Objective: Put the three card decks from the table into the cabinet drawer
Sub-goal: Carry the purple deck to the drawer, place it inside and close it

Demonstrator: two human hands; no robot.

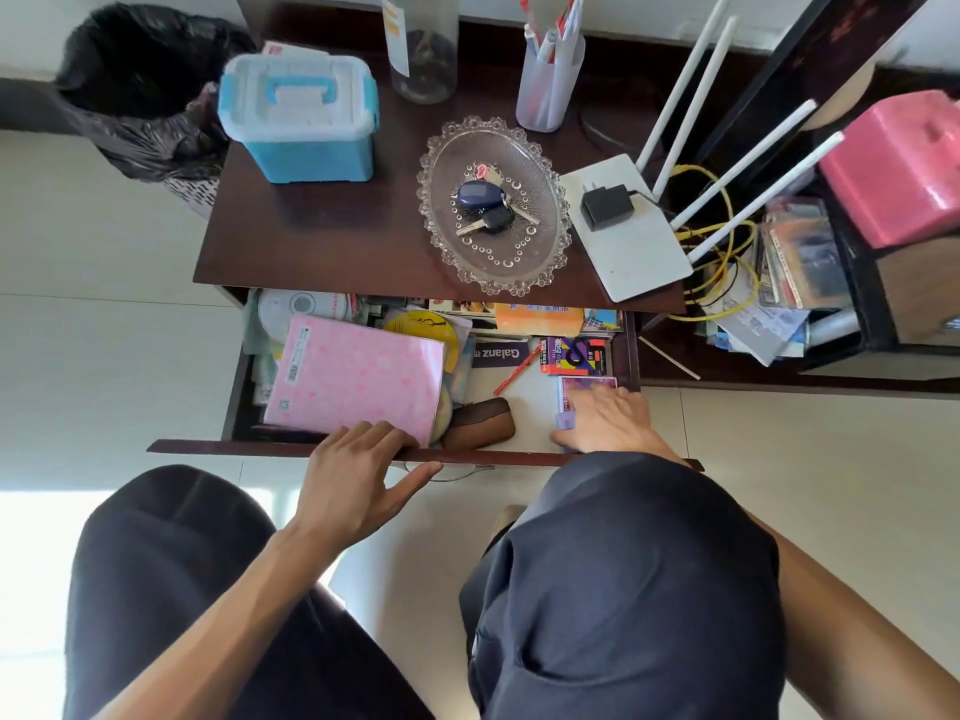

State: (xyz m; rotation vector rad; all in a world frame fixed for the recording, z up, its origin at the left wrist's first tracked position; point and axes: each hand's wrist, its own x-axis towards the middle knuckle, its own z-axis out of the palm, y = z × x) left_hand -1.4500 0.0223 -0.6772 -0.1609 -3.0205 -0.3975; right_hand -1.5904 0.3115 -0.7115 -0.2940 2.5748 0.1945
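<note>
The cabinet drawer stands pulled out below the dark tabletop. In its right part lie a colourful card deck and, nearer to me, a purple card deck. My right hand lies palm down inside the drawer on the purple deck, and a pale purple edge of another deck shows under its fingers. My left hand grips the drawer's front edge, fingers inside against a pink notebook. No deck is visible on the tabletop.
The drawer also holds discs, a red pen, a brown pouch and papers. On top stand a blue storage box, a glass dish with keys, a pen cup and a white router. A black bin bag sits at the left.
</note>
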